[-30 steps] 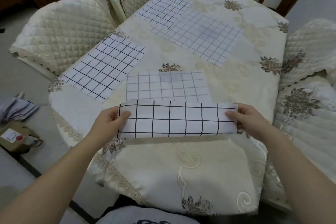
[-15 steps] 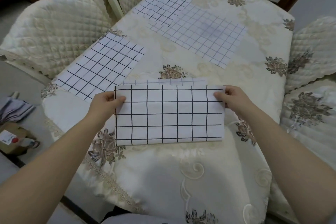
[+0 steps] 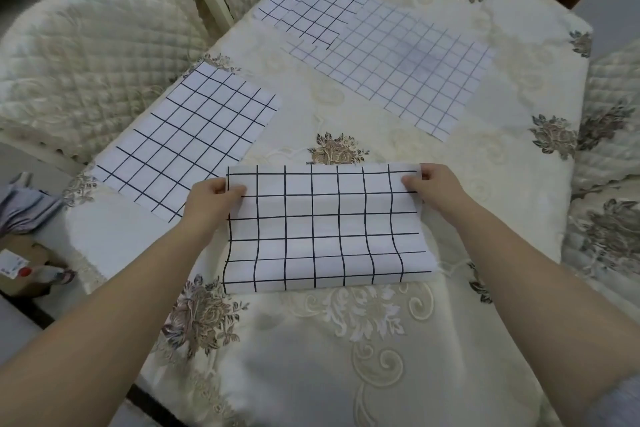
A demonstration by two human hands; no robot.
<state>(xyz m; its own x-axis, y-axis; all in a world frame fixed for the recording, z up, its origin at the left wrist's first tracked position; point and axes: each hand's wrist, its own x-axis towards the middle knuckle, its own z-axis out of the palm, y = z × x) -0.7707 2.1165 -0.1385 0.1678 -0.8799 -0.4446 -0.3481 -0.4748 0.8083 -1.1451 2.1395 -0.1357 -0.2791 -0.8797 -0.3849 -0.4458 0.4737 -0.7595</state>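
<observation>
A white sheet with a black grid point(image 3: 325, 229) lies folded over on the cream floral tablecloth point(image 3: 346, 340) in front of me. My left hand point(image 3: 211, 199) pinches its far left corner, thumb on top. My right hand point(image 3: 434, 185) pinches the far right corner the same way. The near edge of the sheet rests on the cloth and curls a little at the right.
Another grid sheet point(image 3: 188, 140) lies to the left near the table edge. Two overlapping grid sheets point(image 3: 384, 45) lie farther back. Quilted chairs point(image 3: 90, 59) stand on the left and right point(image 3: 609, 163). A box and cloth point(image 3: 24, 253) sit on the floor at left.
Both hands carried the sheet's near edge away from me, folding it over its far half, which is now covered. The view shifted slightly forward.
</observation>
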